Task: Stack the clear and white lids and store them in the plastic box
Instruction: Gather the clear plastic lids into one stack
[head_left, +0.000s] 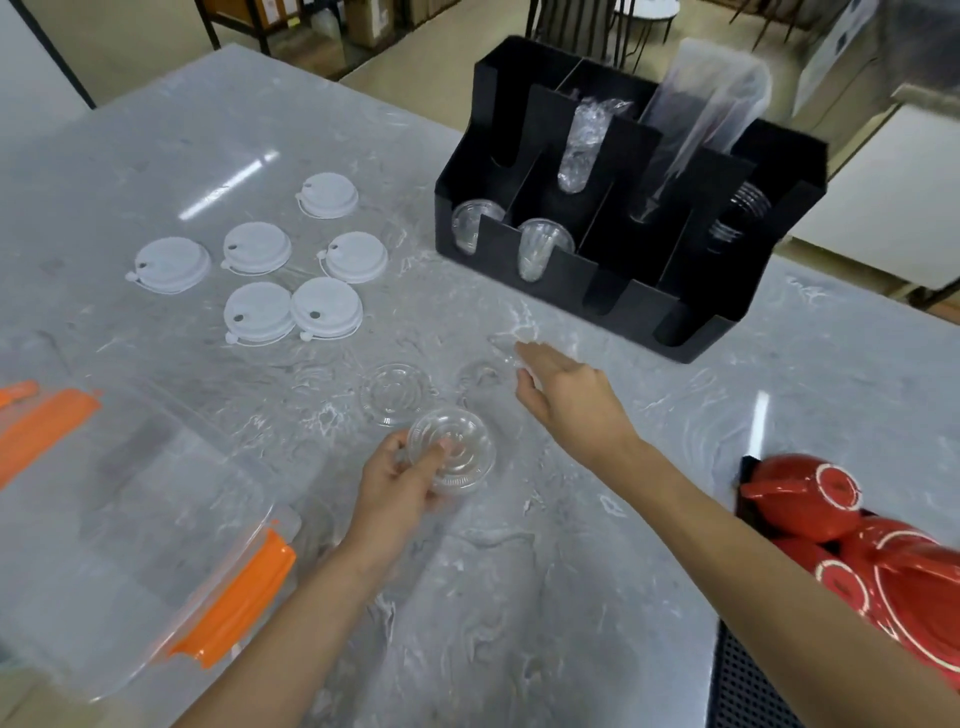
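The left hand (400, 480) grips a clear lid stack (451, 457) near centre; the right hand (563, 400), fingers spread and empty, reaches toward a far clear lid (511, 345). Seat each lid concentrically. White lids (262, 249) lie far left; the plastic box (130, 519) stands near left.

Lids spread over the counter, box at the left, organizer at the back.

Six lids (291, 262) lie grouped at the far left of the counter (519, 597); the plastic box (130, 545) sits nearer, at the left edge. The organizer (623, 291) stands far right, cups in its slots. Between them, mid-counter, a loose lid (396, 393) lies just beyond the left hand (400, 486), the right hand (566, 400) beside it. Teapots (857, 545) crowd the near right edge.
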